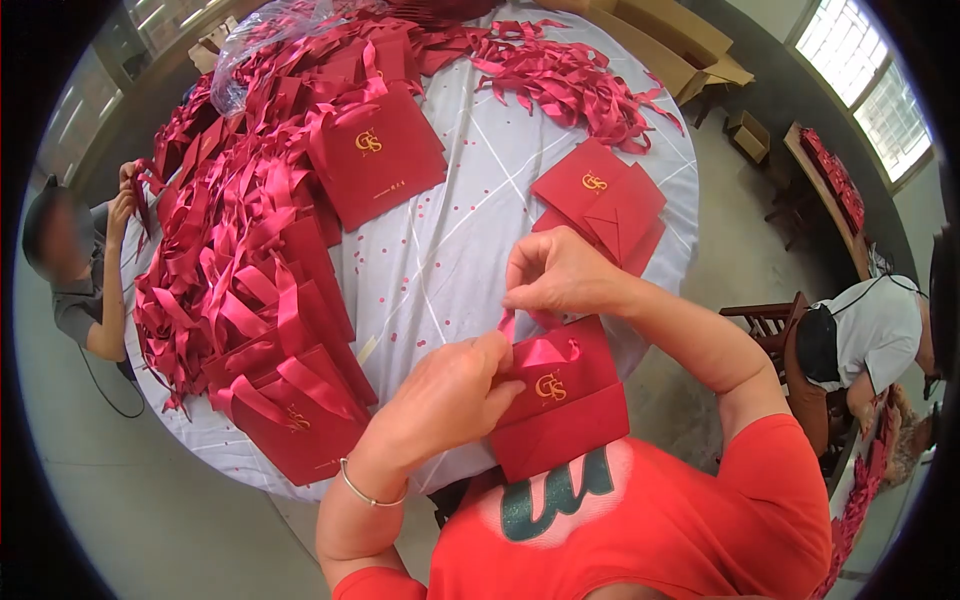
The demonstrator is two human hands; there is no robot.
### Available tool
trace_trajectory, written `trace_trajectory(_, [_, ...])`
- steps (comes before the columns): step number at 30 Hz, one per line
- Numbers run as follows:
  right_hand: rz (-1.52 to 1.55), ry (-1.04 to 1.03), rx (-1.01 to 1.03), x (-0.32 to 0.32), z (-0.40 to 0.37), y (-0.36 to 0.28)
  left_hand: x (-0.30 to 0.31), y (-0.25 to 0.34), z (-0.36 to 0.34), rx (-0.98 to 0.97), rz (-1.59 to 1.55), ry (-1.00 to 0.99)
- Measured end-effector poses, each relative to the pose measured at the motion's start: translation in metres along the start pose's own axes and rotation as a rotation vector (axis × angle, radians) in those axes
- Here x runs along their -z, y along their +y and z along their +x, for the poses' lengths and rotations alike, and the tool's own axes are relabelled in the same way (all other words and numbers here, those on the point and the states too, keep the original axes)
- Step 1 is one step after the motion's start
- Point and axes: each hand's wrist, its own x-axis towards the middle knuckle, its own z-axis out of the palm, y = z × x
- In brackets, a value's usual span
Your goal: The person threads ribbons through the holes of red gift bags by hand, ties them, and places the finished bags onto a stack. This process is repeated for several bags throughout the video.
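Observation:
My left hand (450, 395) grips the top edge of a flat red paper gift bag (565, 415) with a gold logo, held close to my chest. My right hand (555, 275) is just above it, pinching the red ribbon handle (545, 348) that comes out of the bag's top. The lower part of the bag lies against my red shirt.
A round table with a white cloth (460, 230) carries a big heap of finished ribboned bags (270, 290) on the left, loose red ribbons (570, 75) at the far side and flat bags (600, 205) on the right. One person sits at the left (85, 290), another at the right (870, 340).

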Motion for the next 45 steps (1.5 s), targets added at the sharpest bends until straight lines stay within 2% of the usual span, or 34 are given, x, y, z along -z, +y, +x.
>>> trace_trajectory(2, [0.021, 0.072, 0.172, -0.001, 0.007, 0.007, 0.007, -0.003, 0.0, 0.008, -0.027, -0.043])
trace_trajectory(4, [0.059, 0.078, 0.221, -0.002, 0.012, 0.016, 0.014, -0.005, 0.001, 0.085, -0.24, -0.159])
trace_trajectory(5, [0.098, 0.082, 0.273, -0.004, 0.013, 0.019, 0.018, -0.002, 0.003, 0.247, -0.303, -0.217])
trace_trajectory(9, [0.166, 0.075, 0.24, -0.001, 0.013, 0.018, 0.011, -0.006, 0.005, 0.222, -0.3, -0.248])
trace_trajectory(11, [0.139, 0.063, 0.244, 0.0, 0.014, 0.02, 0.013, -0.008, 0.006, 0.293, -0.359, -0.272])
trace_trajectory(15, [0.143, 0.052, 0.271, 0.002, 0.015, 0.024, 0.006, -0.007, 0.004, 0.215, -0.298, -0.233])
trace_trajectory(17, [0.127, 0.052, 0.212, 0.003, 0.012, 0.018, 0.001, -0.006, 0.004, 0.123, -0.149, -0.112])
trace_trajectory(21, [0.173, 0.039, 0.186, 0.009, 0.008, 0.013, 0.0, -0.006, 0.005, 0.112, -0.117, -0.084])
trace_trajectory(24, [0.133, 0.06, 0.248, 0.011, 0.01, 0.017, 0.0, -0.006, 0.005, 0.091, -0.164, -0.06])
trace_trajectory(26, [-0.045, 0.13, 0.273, 0.008, 0.007, 0.014, 0.001, -0.001, 0.007, 0.179, -0.119, -0.102])
trace_trajectory(29, [-0.115, 0.147, 0.216, 0.004, 0.01, 0.009, -0.01, -0.011, 0.006, 0.1, -0.109, -0.015])
trace_trajectory(36, [-0.025, 0.202, 0.321, -0.006, 0.025, 0.026, -0.009, -0.009, 0.006, 0.109, -0.182, -0.011])
trace_trajectory(39, [0.029, 0.201, 0.318, -0.005, 0.017, 0.02, -0.008, -0.011, 0.008, 0.042, -0.142, -0.049])
trace_trajectory(41, [-0.349, 0.281, 0.565, 0.0, 0.0, 0.01, -0.007, -0.011, 0.008, 0.018, -0.134, -0.069])
trace_trajectory(42, [-0.417, 0.286, 0.689, 0.003, -0.01, 0.003, -0.008, -0.013, 0.008, 0.02, -0.139, -0.069])
trace_trajectory(44, [-0.434, 0.125, 0.831, 0.012, -0.027, -0.001, -0.011, -0.017, 0.006, 0.036, -0.142, -0.026])
trace_trajectory(45, [-0.442, -0.006, 0.726, 0.014, -0.042, -0.01, -0.011, -0.017, 0.007, 0.038, -0.148, -0.026])
